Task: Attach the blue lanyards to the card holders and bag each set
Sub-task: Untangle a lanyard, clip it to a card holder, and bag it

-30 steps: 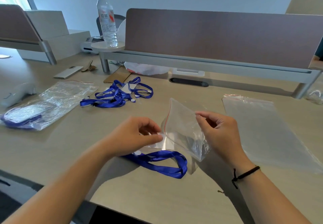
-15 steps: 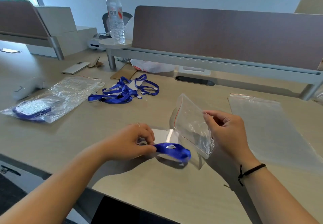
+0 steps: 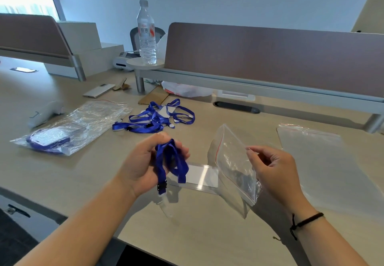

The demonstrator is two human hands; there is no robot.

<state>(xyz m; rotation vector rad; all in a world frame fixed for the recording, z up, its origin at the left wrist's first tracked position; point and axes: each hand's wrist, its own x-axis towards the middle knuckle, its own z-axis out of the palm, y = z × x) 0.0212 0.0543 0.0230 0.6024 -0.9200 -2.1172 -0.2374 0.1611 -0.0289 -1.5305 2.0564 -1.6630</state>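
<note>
My left hand [image 3: 143, 162] grips a bunched blue lanyard [image 3: 170, 159] above the desk, its black clip hanging down. A clear card holder [image 3: 199, 175] with a white card lies on the desk just right of that hand, apparently joined to the lanyard. My right hand [image 3: 270, 168] pinches the upper edge of a small clear zip bag [image 3: 232, 162] with a red seal line, held upright beside the holder. A heap of loose blue lanyards [image 3: 153, 118] lies farther back on the desk.
Clear bags [image 3: 87, 120] lie at the left, one holding a bagged set [image 3: 49, 139]. A stack of empty zip bags [image 3: 324, 162] lies at the right. A water bottle [image 3: 147, 35], a phone [image 3: 98, 90] and a brown divider panel [image 3: 270, 58] stand behind.
My left hand has lifted the lanyard off the desk and gathered it into a bunch. The right hand keeps the zip bag upright, shifted slightly right.
</note>
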